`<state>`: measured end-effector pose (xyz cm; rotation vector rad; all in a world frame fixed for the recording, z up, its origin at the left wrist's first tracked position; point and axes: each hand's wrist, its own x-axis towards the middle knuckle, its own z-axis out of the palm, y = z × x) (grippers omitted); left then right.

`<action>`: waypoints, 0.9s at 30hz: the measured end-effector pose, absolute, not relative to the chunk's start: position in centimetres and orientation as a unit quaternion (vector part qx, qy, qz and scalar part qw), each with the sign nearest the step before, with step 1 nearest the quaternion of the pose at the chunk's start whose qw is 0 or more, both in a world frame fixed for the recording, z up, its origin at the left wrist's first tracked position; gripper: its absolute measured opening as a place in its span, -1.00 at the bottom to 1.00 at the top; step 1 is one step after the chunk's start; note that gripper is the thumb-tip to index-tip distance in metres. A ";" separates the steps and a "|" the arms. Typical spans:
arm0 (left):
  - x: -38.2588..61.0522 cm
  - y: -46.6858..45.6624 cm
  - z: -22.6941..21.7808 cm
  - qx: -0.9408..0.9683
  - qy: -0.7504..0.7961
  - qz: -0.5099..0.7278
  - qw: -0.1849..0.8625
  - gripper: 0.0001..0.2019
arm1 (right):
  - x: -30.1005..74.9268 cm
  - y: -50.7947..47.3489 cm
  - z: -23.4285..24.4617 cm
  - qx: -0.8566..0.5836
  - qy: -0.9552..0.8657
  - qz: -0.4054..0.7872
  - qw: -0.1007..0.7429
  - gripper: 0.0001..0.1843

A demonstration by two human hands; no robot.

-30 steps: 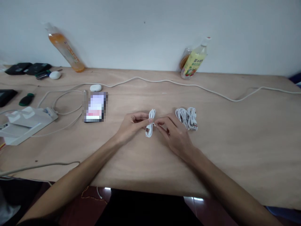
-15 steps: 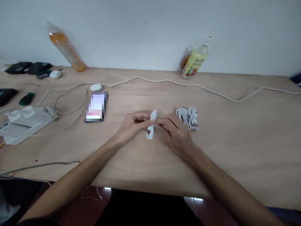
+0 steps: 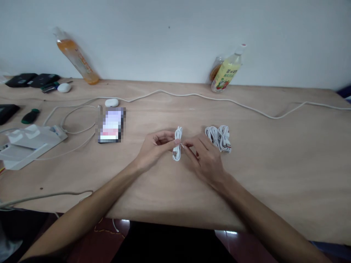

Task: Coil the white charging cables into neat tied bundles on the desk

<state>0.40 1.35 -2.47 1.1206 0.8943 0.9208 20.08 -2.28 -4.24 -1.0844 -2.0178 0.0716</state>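
A small coiled white cable (image 3: 177,144) sits between my two hands over the middle of the wooden table (image 3: 274,164). My left hand (image 3: 155,146) pinches the bundle at its middle with thumb and fingers. My right hand (image 3: 204,157) is closed in a pinch on a thin tie at the bundle's right side. Two more coiled white cables (image 3: 218,137) lie side by side on the table just right of my right hand, untouched.
A phone (image 3: 111,125) lies left of my hands, with a white earbud case (image 3: 111,102) behind it. A long white cord (image 3: 197,95) crosses the table. Two bottles (image 3: 77,56) (image 3: 226,69) lean on the back wall. White packaging (image 3: 26,140) and dark items (image 3: 31,79) sit far left.
The cable bundle has turned slightly between my fingers and sits more upright. Both hands stay almost in the same place.
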 end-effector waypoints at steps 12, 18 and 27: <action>0.3 1.4 -2.8 0.533 0.401 0.405 0.626 -0.66 | 19.6 -2.6 -4.4 -0.462 -0.777 0.073 0.421 -0.83; 0.2 1.3 -2.6 0.557 0.390 0.398 0.616 -0.69 | 19.5 -2.4 -3.6 -0.512 -0.624 0.371 0.459 -0.81; -0.5 1.6 -1.5 0.566 0.336 0.346 0.669 -0.77 | 21.4 -1.1 -2.0 -0.443 -0.473 0.672 0.358 -0.74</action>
